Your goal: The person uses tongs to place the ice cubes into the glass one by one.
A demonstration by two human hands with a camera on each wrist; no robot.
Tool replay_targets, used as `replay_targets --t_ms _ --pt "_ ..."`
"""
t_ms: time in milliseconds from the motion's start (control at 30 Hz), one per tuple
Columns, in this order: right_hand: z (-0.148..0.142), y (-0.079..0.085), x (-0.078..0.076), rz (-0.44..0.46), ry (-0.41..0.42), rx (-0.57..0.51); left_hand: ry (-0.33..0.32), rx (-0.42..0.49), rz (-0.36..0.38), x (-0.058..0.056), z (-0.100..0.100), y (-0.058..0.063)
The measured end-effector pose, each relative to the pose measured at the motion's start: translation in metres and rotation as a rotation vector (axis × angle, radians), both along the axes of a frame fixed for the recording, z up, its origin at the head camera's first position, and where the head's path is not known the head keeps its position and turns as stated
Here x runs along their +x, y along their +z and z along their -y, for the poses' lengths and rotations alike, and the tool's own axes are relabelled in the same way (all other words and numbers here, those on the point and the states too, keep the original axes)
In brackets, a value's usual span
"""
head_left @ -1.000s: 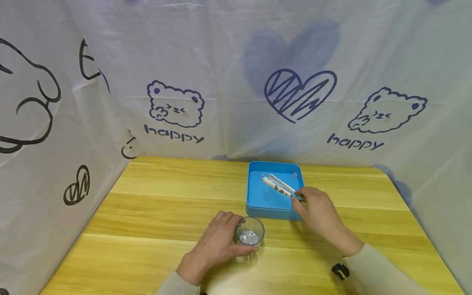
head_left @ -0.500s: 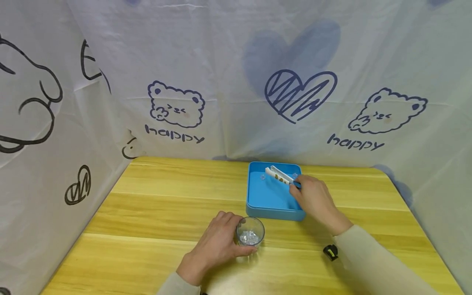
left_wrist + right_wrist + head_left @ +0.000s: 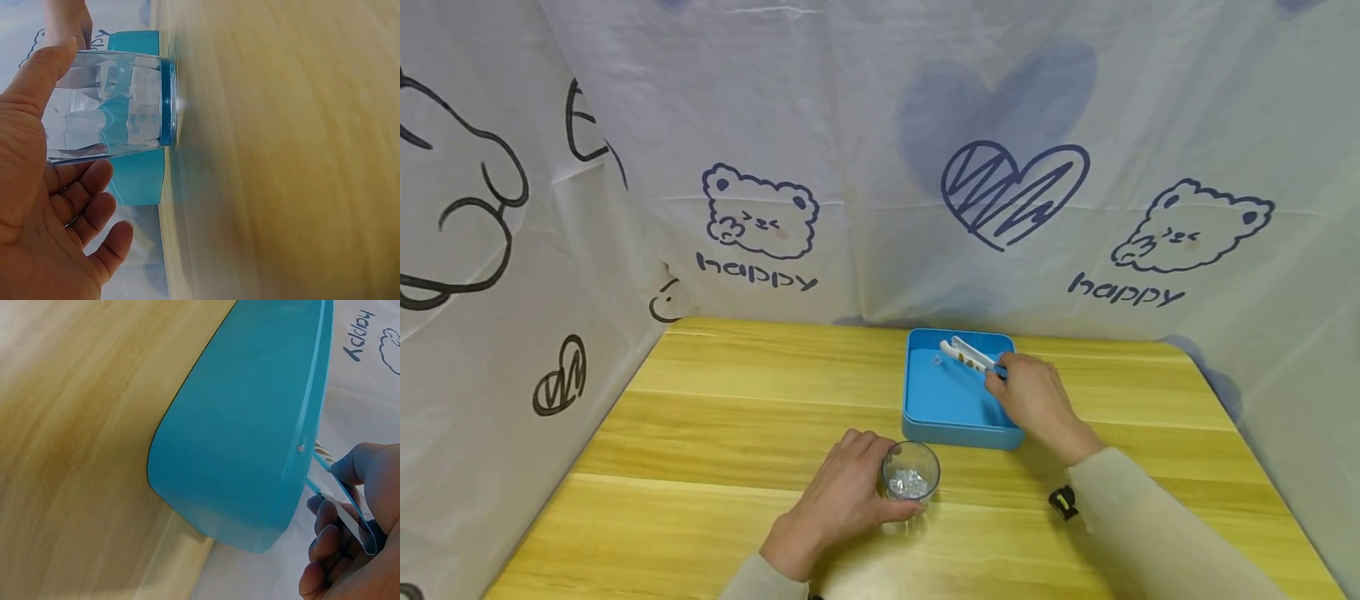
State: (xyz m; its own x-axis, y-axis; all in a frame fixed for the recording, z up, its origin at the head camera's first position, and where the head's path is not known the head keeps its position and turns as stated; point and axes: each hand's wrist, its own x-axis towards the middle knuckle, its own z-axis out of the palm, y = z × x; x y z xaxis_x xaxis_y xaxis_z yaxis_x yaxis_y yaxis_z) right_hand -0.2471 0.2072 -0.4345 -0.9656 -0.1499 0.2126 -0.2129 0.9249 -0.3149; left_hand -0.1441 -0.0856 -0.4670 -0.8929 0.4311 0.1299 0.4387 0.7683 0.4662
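Note:
My left hand (image 3: 842,492) holds a clear glass (image 3: 106,103), thumb on one side and fingers on the other. The glass stands upright on the table, with several clear pieces (image 3: 907,483) at its bottom. Over the right part of a shallow blue box (image 3: 962,435), my right hand (image 3: 1037,396) grips a pair of tongs (image 3: 967,357) with white arms and a gold pattern. The tips are apart and point to the back left, and I see nothing between them. A small clear piece (image 3: 937,361) lies in the box, left of the tips.
The wood-grain table (image 3: 700,450) stretches around the box and glass. A white cloth (image 3: 865,167) printed with bears and hearts hangs behind the table and along its sides. A small black device (image 3: 1063,502) shows beside the right sleeve.
My right hand has moved the tongs toward the back of the box, away from the left clear piece. A second clear piece at the right back is now out of sight. The left hand stays put.

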Motion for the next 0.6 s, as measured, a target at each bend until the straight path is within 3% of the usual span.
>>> replay_targets --t_ms 600 --pt "0.013 -0.008 -0.007 0.001 0.022 0.066 -0.005 -0.031 -0.030 -0.001 0.001 -0.001"
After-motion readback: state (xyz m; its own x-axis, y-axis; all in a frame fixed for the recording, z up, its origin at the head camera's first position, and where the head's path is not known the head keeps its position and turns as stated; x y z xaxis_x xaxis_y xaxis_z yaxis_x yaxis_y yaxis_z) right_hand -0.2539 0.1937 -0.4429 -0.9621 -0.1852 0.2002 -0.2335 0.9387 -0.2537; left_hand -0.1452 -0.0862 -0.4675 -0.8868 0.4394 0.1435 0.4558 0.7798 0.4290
